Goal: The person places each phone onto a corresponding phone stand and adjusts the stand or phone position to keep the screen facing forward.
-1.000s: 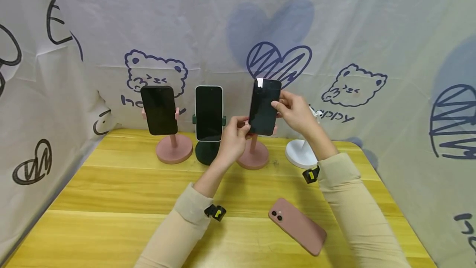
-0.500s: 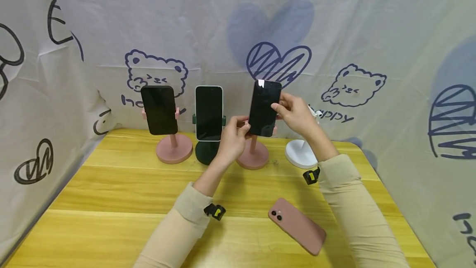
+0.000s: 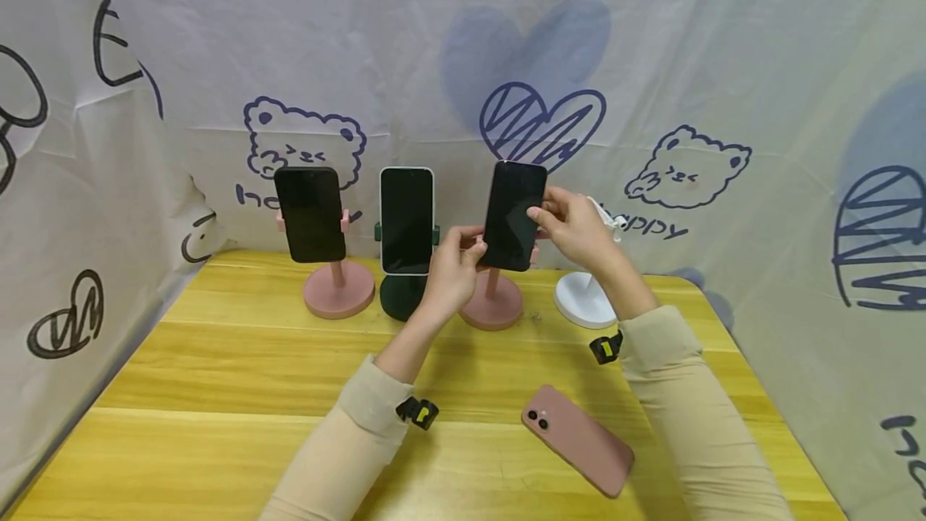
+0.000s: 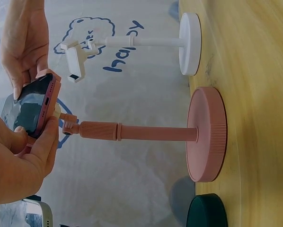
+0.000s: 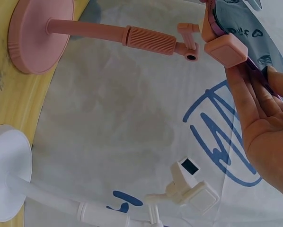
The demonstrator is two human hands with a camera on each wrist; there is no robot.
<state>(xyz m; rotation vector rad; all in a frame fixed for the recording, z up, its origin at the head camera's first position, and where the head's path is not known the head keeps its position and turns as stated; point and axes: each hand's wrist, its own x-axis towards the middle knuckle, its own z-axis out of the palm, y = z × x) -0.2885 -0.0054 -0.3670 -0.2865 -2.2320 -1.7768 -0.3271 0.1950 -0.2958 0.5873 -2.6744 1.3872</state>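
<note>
A dark-screened phone (image 3: 512, 215) stands nearly upright in the clamp of a pink phone stand (image 3: 492, 302). My right hand (image 3: 580, 225) pinches the phone's right edge, thumb on the screen and fingers behind. At the phone's lower left, my left hand (image 3: 452, 270) grips the pink clamp, its thumb in front and fingers behind. One pink clamp arm (image 5: 226, 50) lies against the phone's side in the right wrist view. Much of the clamp is hidden behind the phone and my left hand.
To the left, a black phone (image 3: 311, 214) sits in another pink stand (image 3: 338, 291), and a white-edged phone (image 3: 407, 219) in a dark green stand (image 3: 401, 300). A white stand (image 3: 584, 300) is at right. A pink phone (image 3: 579, 439) lies face down nearer me.
The phone has slid down slightly in the clamp, and my right hand has lowered with it. The glare at its top has gone. My left hand stays in place.
</note>
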